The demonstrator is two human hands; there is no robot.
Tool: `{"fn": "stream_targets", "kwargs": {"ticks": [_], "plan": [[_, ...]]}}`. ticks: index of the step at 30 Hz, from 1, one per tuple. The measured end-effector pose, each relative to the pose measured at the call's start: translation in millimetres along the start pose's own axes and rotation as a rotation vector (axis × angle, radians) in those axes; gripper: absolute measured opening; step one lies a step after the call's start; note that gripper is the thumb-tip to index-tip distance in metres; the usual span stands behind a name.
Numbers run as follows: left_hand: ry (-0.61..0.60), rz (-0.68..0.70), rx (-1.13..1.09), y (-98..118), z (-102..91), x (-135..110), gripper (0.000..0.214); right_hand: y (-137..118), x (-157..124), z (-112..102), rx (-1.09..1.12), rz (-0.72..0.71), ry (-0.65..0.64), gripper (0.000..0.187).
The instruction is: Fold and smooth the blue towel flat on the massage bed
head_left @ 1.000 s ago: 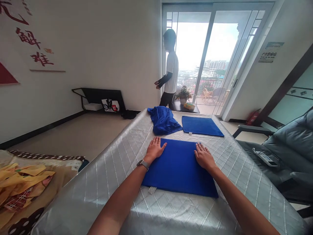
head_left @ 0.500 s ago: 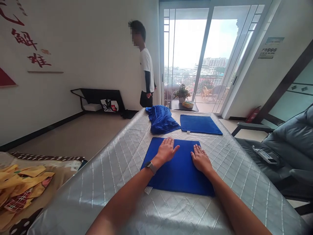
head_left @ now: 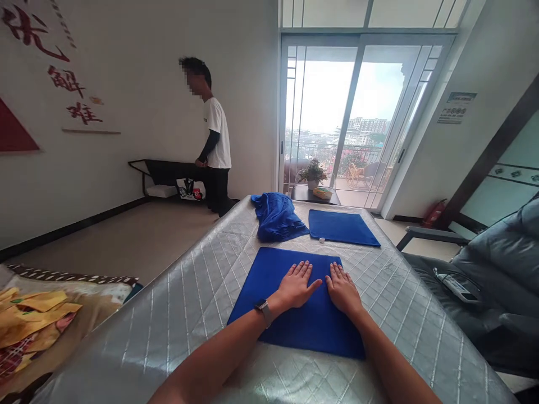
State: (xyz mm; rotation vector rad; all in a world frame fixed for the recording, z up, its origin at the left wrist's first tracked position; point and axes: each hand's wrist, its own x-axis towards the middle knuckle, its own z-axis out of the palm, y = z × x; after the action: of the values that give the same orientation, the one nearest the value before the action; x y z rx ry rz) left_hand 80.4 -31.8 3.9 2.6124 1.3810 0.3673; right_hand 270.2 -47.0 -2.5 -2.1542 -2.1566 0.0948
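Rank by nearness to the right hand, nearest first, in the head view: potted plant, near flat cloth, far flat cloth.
1. Near flat cloth: under the right hand.
2. Far flat cloth: ahead.
3. Potted plant: left, on the table.

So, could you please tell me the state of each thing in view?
Left hand, open, palm down
Right hand, open, palm down
Near blue cloth, flat under both hands
Far blue cloth, flat
Third blue cloth, crumpled
Silver cover, spread out
Yellow cloth, rumpled
Potted plant, upright
Watch, fastened
Sliding door, seemingly closed
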Motion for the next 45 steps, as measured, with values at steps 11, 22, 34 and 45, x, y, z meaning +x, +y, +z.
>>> {"fn": "stream_targets", "kwargs": {"ticks": [11,22,34,45], "plan": [[-0.018,-0.297,0.127,-101.1,-34.1,-73.1,0.083,-6.1,-4.3,-6.5,-0.041,0.009,0.004,0.062],[0.017,-0.29,0.137,-102.6,-29.7,-70.9,0.08,-13.4,-53.8,-12.2,-0.123,-0.107,0.08,0.061],[-0.048,0.184,-0.028,40.1,-12.6,-26.1,0.079,-3.8,-71.8,7.5,-0.062,-0.101,0.041,0.061],[-0.043,0.08,-0.008,-20.8,-22.1,-60.3,0.079,-6.4,-72.4,2.1,-0.068,-0.075,0.003,0.065]]}}
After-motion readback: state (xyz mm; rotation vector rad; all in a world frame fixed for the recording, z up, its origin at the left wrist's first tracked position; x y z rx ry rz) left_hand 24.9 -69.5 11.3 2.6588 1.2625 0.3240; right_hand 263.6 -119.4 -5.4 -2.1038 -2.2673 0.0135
